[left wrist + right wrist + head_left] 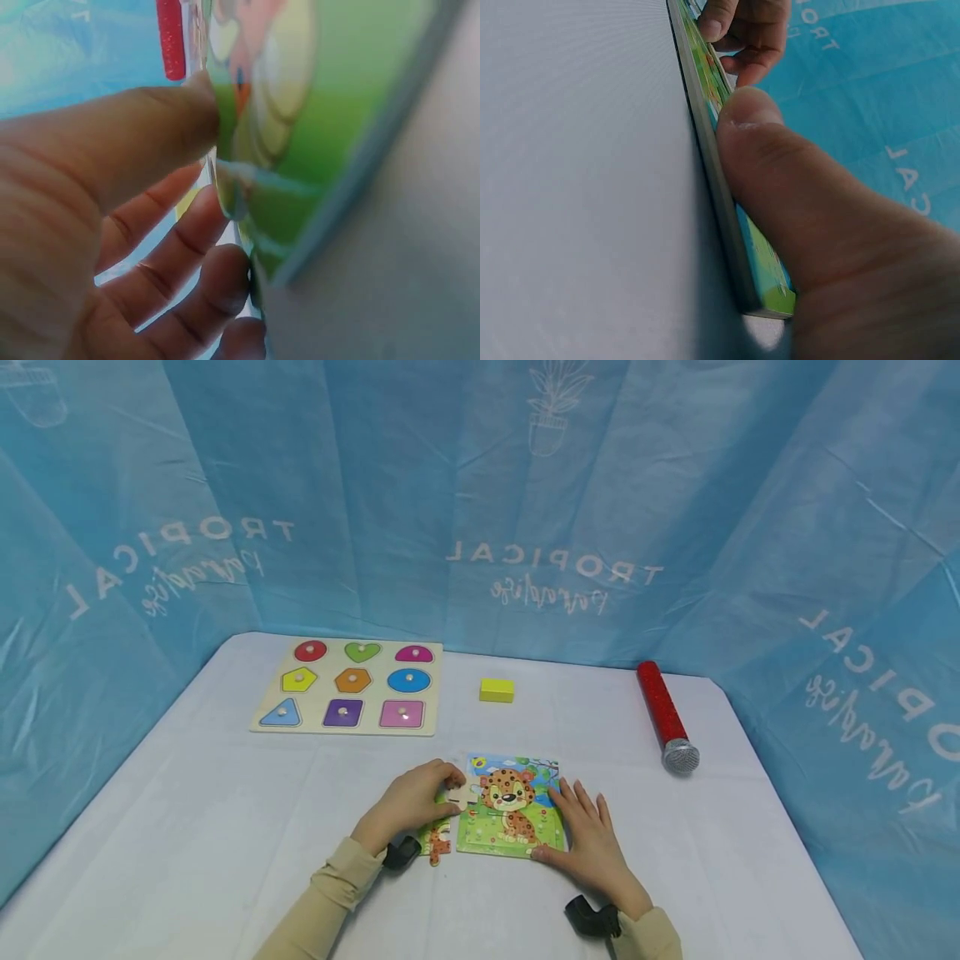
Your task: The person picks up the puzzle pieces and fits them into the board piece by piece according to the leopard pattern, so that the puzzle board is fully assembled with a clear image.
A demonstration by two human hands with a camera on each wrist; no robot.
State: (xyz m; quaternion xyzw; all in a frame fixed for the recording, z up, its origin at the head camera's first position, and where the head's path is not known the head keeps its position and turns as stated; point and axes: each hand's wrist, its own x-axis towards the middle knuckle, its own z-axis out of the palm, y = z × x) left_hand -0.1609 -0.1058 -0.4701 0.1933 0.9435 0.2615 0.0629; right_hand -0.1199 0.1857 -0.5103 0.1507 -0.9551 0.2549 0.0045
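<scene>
Pinched in the left hand (408, 802), a pale wooden jigsaw piece (462, 794) sits at the left edge of the colourful leopard puzzle board (513, 810) — right hand (585, 839) lies flat, fingers straight, bracing the board's right side on the white table (225, 827).

Your table count: two puzzles, one block, one microphone, two hands.

You have one leopard jigsaw board (517, 810) in front of you, with one loose jigsaw piece (438, 845) lying just beside its left edge. Farther back you have one shape-sorter board (348, 687) carrying nine knobbed shapes in three rows of three: one circle, one heart, one half-round, two pentagons, one oval, one triangle and two squares. You also have one yellow block (497, 690) and one red toy microphone (667, 717). Both of your hands show: one left hand (411, 802) and one right hand (588, 839).
</scene>
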